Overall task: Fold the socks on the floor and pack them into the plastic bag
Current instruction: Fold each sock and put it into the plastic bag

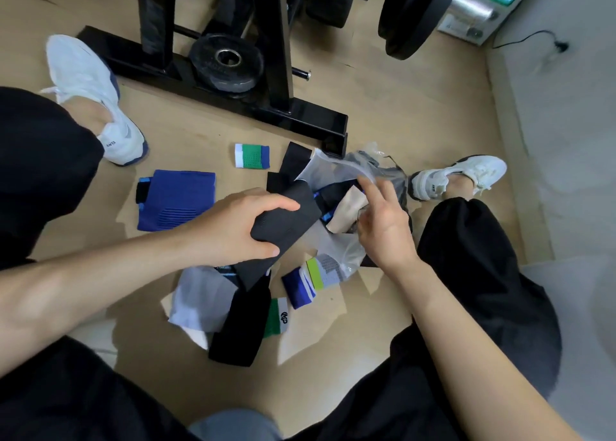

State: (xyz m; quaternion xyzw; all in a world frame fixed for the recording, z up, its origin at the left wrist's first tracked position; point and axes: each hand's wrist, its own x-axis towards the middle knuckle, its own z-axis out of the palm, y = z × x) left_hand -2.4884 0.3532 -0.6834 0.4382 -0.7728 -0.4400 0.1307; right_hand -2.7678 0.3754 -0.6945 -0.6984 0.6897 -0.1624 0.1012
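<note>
My left hand (245,227) grips a folded black sock (290,220) and holds it at the mouth of the clear plastic bag (336,170). My right hand (383,220) pinches the bag's rim and holds it apart. Inside the bag lie dark socks and a beige sock (346,212). On the floor lie a folded blue sock (176,200), a small green, white and blue sock (251,155), a black sock (241,327), a white and grey sock (203,297), a green and white sock (278,317) and a blue and lime striped sock (306,282).
A black weight rack (216,74) with plates stands just beyond the socks. My white shoes (90,97) sit left and right of the pile. A silver machine (480,7) stands at the far right by a grey wall.
</note>
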